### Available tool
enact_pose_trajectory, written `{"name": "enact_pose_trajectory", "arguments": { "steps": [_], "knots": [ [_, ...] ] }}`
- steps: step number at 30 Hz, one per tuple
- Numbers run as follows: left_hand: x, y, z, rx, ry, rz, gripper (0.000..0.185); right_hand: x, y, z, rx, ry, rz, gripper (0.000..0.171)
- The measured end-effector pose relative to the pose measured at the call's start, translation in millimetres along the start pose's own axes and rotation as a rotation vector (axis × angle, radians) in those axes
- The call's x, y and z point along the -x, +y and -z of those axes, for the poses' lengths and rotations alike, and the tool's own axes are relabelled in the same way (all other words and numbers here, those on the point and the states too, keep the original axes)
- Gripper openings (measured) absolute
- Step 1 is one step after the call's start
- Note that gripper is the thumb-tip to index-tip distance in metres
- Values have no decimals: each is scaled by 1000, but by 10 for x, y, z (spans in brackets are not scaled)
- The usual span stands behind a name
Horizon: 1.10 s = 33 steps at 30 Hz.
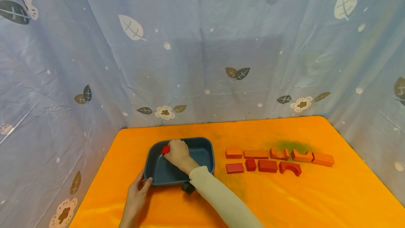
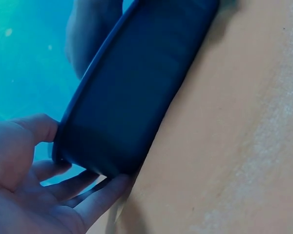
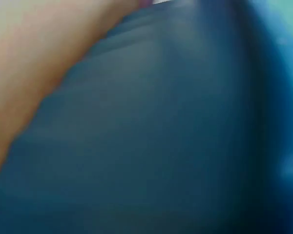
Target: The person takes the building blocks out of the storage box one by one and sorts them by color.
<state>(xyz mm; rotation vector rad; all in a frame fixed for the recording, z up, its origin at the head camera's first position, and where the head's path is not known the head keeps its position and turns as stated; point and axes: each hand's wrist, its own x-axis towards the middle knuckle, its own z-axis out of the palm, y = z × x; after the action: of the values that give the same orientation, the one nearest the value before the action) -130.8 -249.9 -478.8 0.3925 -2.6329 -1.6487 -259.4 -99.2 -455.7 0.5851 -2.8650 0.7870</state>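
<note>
A dark blue-grey rectangular tray (image 1: pixel 171 173) with rounded corners stands on the left part of the table. My left hand (image 1: pixel 137 192) holds its near left corner, thumb at the rim and fingers against the outer wall, as the left wrist view also shows the hand (image 2: pixel 49 180) there. Inside the tray, my right hand (image 1: pixel 178 154) pinches a small red block (image 1: pixel 165 150), partly covered by the fingers. The right wrist view is blurred and shows mostly the tray's inside (image 3: pixel 136 126), with part of the right hand (image 3: pixel 34 63) along the left.
Right of the tray lie two rows of blocks: orange ones, including a flat orange block (image 1: pixel 256 154), behind red ones, including a red arch (image 1: pixel 290 168). A small black object (image 1: pixel 188 188) sits under the right forearm. Patterned curtains (image 1: pixel 202 62) surround the orange-covered table (image 1: pixel 269 200).
</note>
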Motion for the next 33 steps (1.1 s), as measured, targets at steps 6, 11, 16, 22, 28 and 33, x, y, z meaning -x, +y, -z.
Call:
{"name": "enact_pose_trajectory", "arguments": {
  "steps": [6, 11, 16, 22, 28, 33],
  "knots": [
    [0, 0, 10, 12, -22, 25, 63, 105, 247, 432, -242, -111, 66, 30],
    [-6, -1, 37, 15, -44, 38, 64, 154, 480, 749, -359, -127, 46, 35],
    [-10, -1, 23, 10, -61, 31, 65, 242, 830, 1037, -487, -158, 88, 34],
    [-7, 23, 19, 4, -64, 40, 66, 514, 1215, 1311, -526, -170, 70, 34],
    [-2, 19, 23, -11, -47, 48, 64, 857, 1611, 1475, -505, -115, 76, 33],
    [-4, 8, 16, -9, -51, 52, 64, 1189, 1992, 1659, -485, -100, -6, 35]
  ]
}}
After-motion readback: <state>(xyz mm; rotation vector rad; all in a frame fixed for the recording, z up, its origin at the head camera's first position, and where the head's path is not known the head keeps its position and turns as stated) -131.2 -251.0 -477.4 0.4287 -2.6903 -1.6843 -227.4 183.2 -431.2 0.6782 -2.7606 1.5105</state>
